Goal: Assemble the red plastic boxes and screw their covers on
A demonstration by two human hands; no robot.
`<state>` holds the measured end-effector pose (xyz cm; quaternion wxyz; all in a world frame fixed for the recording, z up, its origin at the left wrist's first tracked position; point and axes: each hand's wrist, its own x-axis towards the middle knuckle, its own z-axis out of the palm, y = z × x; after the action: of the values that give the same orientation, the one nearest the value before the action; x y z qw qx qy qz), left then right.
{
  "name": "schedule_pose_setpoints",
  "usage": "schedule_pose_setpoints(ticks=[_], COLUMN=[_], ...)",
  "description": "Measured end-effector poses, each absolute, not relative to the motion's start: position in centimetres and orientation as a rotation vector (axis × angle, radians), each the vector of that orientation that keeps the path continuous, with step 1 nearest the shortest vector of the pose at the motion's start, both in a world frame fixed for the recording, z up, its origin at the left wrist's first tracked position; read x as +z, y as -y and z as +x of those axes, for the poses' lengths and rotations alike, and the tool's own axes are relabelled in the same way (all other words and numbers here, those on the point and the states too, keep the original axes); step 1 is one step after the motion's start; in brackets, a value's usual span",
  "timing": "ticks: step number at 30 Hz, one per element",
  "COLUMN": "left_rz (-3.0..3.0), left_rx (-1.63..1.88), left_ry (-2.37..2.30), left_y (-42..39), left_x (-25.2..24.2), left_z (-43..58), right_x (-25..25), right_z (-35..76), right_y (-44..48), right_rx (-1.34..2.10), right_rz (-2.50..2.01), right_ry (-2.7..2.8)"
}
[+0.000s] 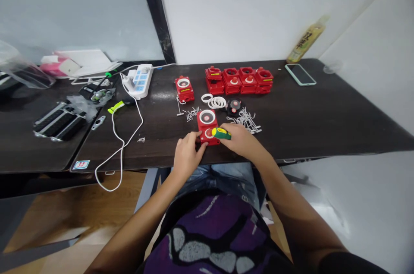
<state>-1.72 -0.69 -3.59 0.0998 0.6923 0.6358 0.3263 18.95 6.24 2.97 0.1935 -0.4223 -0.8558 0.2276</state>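
Note:
A red housing (203, 124) with a white ring round its dark centre lies flat near the table's front edge. My left hand (187, 152) grips its lower left corner, thumb at the near edge. My right hand (240, 139) is closed round a screwdriver (221, 133) with a green and yellow handle, held over the housing's lower part. The screwdriver's tip is too small to make out. Just behind are loose white rings (217, 102), small screws (192, 114), a black round part (235, 105) and a pile of metal T-shaped pins (246, 121).
Several red housings (239, 80) stand in a row at the back, and another (184, 89) sits left of them. A power strip (142, 80), white cable (122, 153) and black metal-edged parts (61, 121) lie left. A phone (300, 74) and bottle (305, 42) are at right.

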Motion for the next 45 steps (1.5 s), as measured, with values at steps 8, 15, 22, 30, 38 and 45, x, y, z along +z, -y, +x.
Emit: schedule_pose_setpoints(ticks=[8, 15, 22, 30, 38, 45], left_rz=[2.052, 2.055, 2.073, 2.082, 2.064, 2.021], left_rx=[0.966, 0.977, 0.954, 0.958, 0.993, 1.297], left_ry=[-1.88, -1.86, -1.851, -1.85, -1.83, -1.63], left_y=[0.7, 0.7, 0.7, 0.7, 0.7, 1.0], left_x=[-3.5, -3.6, -3.4, -3.6, -3.4, -2.9], left_z=[-1.7, -1.7, -1.6, -1.7, -1.6, -1.7], right_x=[2.9, 3.0, 2.9, 2.2, 3.2, 3.6], right_z=[19.1, 19.0, 18.4, 18.4, 18.6, 17.3], right_y=[-5.7, -6.0, -5.3, -5.6, -5.6, -4.5], right_rx=[0.642, 0.628, 0.452, 0.47, 0.492, 0.798], right_rz=[-1.06, -1.184, -1.184, -1.149, -0.985, -0.871], right_ry=[2.453, 2.463, 2.533, 2.492, 2.329, 2.115])
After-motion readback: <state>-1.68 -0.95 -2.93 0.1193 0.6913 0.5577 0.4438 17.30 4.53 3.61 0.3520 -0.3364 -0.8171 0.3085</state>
